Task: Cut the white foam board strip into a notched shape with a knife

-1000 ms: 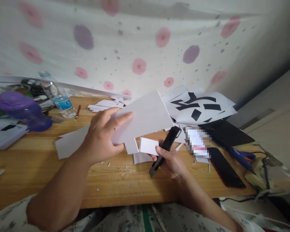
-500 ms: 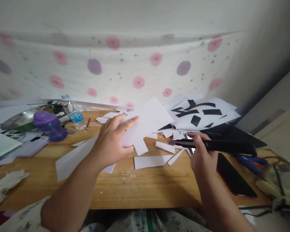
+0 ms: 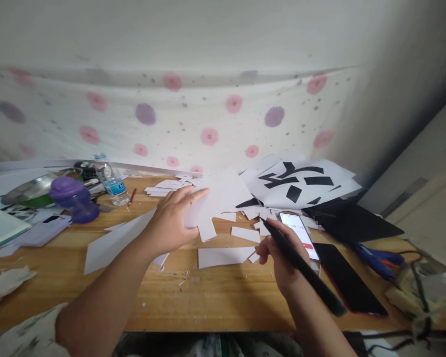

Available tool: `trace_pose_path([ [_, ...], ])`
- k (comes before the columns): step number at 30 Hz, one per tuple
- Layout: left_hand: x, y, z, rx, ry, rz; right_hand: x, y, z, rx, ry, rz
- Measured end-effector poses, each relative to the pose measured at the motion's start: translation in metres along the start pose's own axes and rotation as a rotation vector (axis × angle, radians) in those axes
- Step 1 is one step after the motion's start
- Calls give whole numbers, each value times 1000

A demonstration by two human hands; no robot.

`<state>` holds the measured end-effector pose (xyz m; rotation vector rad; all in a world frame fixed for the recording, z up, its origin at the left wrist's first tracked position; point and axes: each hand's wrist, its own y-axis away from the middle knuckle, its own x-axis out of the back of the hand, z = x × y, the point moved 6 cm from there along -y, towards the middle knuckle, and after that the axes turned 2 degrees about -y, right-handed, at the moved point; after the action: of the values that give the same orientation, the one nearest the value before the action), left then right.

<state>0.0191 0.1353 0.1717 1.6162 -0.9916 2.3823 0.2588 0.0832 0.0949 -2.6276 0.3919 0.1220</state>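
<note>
My left hand (image 3: 176, 215) grips a cut white board piece (image 3: 225, 191) by its left side, thumb low and fingers spread across its face. A narrow leg of the piece points down toward the table. My right hand (image 3: 286, 253) holds a black utility knife (image 3: 301, 270) like a pen, the handle slanting back over the wrist. Its tip is up and left, apart from the board piece. White offcut strips (image 3: 226, 257) lie below and between the hands. A larger white sheet (image 3: 115, 243) rests under my left forearm.
Right of my right hand lie a lit phone (image 3: 299, 230), a black phone-like slab (image 3: 353, 277) and a blue glue gun (image 3: 379, 260). Behind are white sheets with black shapes (image 3: 314, 181). On the left stand a purple cup (image 3: 72, 198), a water bottle (image 3: 115, 186) and a metal bowl (image 3: 37, 188).
The knife has swung from pointing left with its handle to the right, to slanting up-left with its handle toward me. The lit phone is now uncovered. My left hand still holds the board piece.
</note>
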Motion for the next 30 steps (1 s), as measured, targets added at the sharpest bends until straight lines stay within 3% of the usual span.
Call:
trace_pose_path([
  [5, -11, -3, -19, 33, -10, -37, -14, 2, 20, -242, -188, -279],
  [10, -25, -2, -37, 46, 19, -59, -27, 1, 21, -373, -349, -398],
  [13, -33, -1, -49, 76, 39, -71, -33, -9, 18, -334, -372, -404],
  [16, -40, 2, -62, 116, 44, -94, -45, -22, 11, -206, -224, -457],
  [19, -44, 5, -72, 125, 48, -113, -71, -31, 8, -109, -53, -660],
  [24, -42, 8, -78, 141, 85, -68, -112, -30, 32, -198, 2, -1031],
  [30, -34, 11, -63, 34, 113, -52, -120, -24, 46, -114, 198, -1050],
])
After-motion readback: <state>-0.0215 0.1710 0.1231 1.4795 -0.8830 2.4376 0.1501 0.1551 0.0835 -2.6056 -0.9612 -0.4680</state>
